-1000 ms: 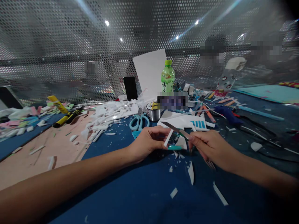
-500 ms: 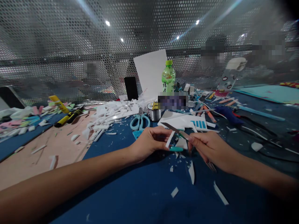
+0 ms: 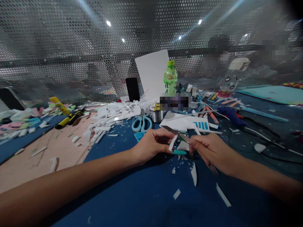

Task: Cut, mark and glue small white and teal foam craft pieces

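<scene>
My left hand (image 3: 153, 145) pinches a small white foam strip (image 3: 173, 142) between thumb and fingers, low over the blue table. In my right hand (image 3: 213, 153) is a thin-bladed knife (image 3: 172, 130), its blade pointing left and lying across the top of the strip. A teal object (image 3: 179, 152) lies just under the strip; its kind is unclear. Beyond my hands is a flat white foam board (image 3: 184, 120) with blue bars. White offcuts, among them a pointed piece (image 3: 194, 174), lie on the table below my hands.
Light blue scissors (image 3: 142, 124) and a wire spool (image 3: 156, 113) lie beyond my left hand. A heap of white foam scraps (image 3: 115, 113) is at the left. Farther back stand a green tea bottle (image 3: 170, 78) and a phone (image 3: 133, 89). A blue-handled tool (image 3: 230, 116) with cables lies right.
The knife blade has shifted slightly left and down against the white strip, and my right hand with it. The strip tilts a little more. My left hand stays nearly still.
</scene>
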Action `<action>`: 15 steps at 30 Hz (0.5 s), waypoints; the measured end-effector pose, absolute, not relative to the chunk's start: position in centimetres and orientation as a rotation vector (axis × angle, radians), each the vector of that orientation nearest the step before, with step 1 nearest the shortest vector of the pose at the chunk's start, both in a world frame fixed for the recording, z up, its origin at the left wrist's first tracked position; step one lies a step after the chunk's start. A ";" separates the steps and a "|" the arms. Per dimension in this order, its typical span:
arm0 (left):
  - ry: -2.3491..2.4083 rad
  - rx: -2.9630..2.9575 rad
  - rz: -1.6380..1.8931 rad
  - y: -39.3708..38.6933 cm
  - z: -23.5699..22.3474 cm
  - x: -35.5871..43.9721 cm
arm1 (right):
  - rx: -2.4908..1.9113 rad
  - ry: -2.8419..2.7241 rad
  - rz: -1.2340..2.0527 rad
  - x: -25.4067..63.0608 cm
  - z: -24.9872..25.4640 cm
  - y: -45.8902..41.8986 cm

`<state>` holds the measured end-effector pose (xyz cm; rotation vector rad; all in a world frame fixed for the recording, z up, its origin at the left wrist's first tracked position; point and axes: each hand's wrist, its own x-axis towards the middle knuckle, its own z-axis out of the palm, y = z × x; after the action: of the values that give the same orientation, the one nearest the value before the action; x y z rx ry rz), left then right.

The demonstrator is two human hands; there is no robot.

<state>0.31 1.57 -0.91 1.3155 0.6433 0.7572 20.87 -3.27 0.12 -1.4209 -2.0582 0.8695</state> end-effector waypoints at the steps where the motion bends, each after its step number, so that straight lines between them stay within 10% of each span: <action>1: 0.628 1.315 0.758 1.6 -0.9 0.3 | -1.414 -2.076 0.865 20.9 0.1 -3.3; 15: 0.613 1.053 0.782 2.3 -1.0 0.3 | -1.347 -1.536 1.092 20.6 0.8 -3.4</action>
<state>0.30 2.27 -1.04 1.0530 0.6131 0.7822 20.58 -3.39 0.79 -1.3472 -1.5356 1.0925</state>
